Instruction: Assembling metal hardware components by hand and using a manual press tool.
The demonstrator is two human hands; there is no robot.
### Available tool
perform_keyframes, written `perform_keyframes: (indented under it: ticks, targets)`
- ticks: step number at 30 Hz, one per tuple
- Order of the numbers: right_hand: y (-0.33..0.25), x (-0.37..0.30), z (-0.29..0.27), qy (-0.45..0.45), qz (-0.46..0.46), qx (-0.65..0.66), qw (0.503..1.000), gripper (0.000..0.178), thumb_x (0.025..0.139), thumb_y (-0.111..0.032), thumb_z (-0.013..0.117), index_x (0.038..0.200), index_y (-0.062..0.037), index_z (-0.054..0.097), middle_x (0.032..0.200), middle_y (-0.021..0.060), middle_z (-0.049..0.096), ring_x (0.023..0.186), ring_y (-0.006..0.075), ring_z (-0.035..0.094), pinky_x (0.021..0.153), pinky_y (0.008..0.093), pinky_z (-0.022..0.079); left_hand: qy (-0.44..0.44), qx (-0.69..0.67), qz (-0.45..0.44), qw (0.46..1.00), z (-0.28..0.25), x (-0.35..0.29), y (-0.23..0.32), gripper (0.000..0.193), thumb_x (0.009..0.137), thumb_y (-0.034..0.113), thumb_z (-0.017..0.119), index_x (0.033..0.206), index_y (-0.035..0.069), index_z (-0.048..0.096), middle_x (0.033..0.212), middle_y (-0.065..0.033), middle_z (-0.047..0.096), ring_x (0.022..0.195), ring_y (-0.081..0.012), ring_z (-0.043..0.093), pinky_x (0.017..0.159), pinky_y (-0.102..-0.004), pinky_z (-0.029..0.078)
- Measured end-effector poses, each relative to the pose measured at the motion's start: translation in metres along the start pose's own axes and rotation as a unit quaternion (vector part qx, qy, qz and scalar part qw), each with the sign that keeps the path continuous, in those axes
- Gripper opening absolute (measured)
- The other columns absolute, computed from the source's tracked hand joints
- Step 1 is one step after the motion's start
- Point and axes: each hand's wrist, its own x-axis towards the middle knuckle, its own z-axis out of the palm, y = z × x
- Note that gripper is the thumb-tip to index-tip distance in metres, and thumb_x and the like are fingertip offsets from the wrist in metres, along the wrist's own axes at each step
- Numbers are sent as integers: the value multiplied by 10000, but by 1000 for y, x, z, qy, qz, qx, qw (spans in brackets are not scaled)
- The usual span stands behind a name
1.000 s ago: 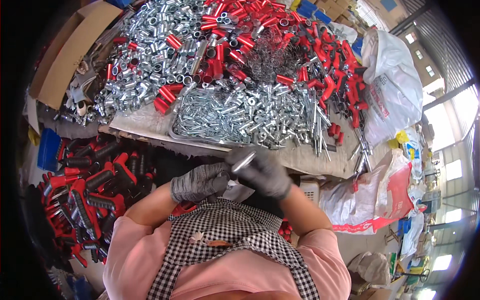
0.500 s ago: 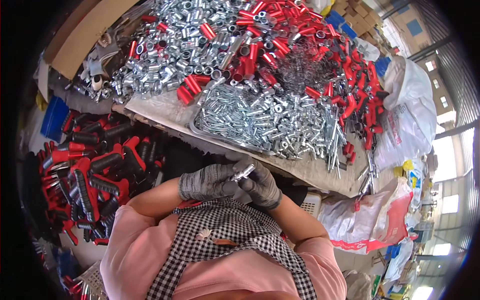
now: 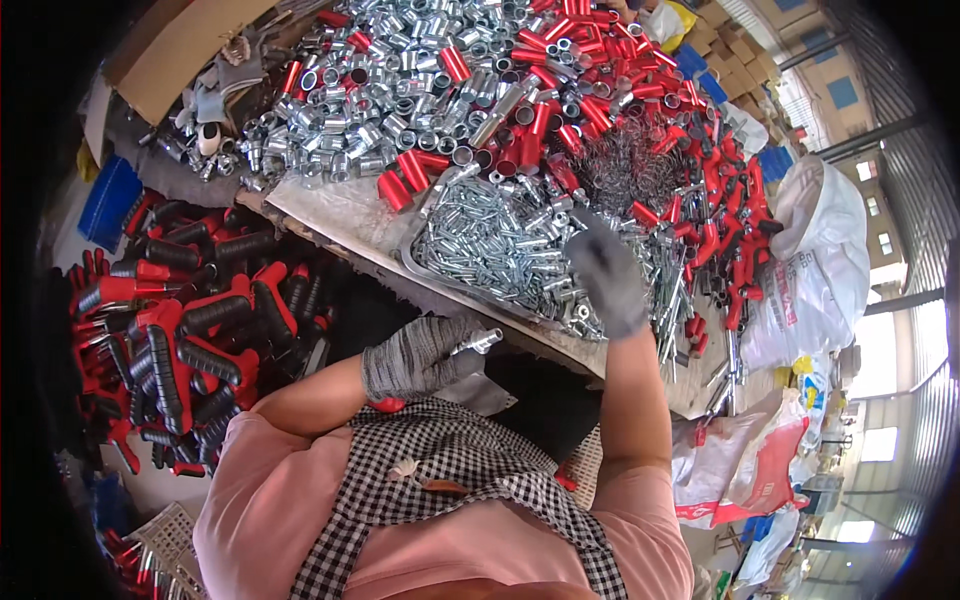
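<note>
Close to my body, my left hand (image 3: 425,357) in a grey knit glove is closed around a small shiny metal fitting (image 3: 478,342), whose stepped silver end sticks out past the fingers. My right hand (image 3: 607,275), gloved in the same grey, is over the right part of a shallow metal tray (image 3: 412,262). Its fingers look bunched together toward the small parts, and their tips are mostly hidden. Inside the tray lie many thin silver pins (image 3: 475,235), with nuts and short fittings (image 3: 570,300) to the right.
Behind the tray, silver sleeves (image 3: 390,90) and red tubes (image 3: 530,135) are heaped on the table, beside tangled wire springs (image 3: 628,168). Red and black handles (image 3: 190,340) are piled at my left. White sacks (image 3: 810,270) stand at the right.
My right hand has left the fitting and moved forward and right over the parts in the tray. My left hand still holds the fitting in nearly the same place.
</note>
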Motion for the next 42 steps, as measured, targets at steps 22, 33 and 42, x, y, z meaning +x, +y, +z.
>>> perform_keyframes:
  ticks: [22, 33, 42]
  targets:
    - [-9, -23, 11, 34, -136, 119, 983, 132, 774, -79, 652, 880, -27, 592, 874, 132, 647, 785, 196, 606, 679, 331, 484, -40, 14, 3, 999, -3, 8, -2, 559, 916, 292, 579, 1388, 59, 393, 1352, -169, 478, 1249, -289, 472, 1017, -354, 374]
    - [-30, -87, 22, -154, -301, -261, 904, 264, 785, -219, 702, 1015, -98, 656, 879, 112, 664, 780, 269, 656, 681, 346, 511, -104, 37, -107, 988, 31, 6, -3, 384, 794, 304, 705, 1054, 47, 585, 887, -164, 641, 830, -307, 643, 739, -376, 500]
    - [-36, -97, 25, -161, -113, -239, 951, 582, 750, -323, 737, 1244, -74, 554, 938, 152, 680, 845, 324, 670, 777, 383, 523, -66, 49, -80, 993, 52, 3, -6, 449, 790, 361, 692, 1084, 40, 582, 925, -191, 628, 855, -353, 625, 762, -403, 501]
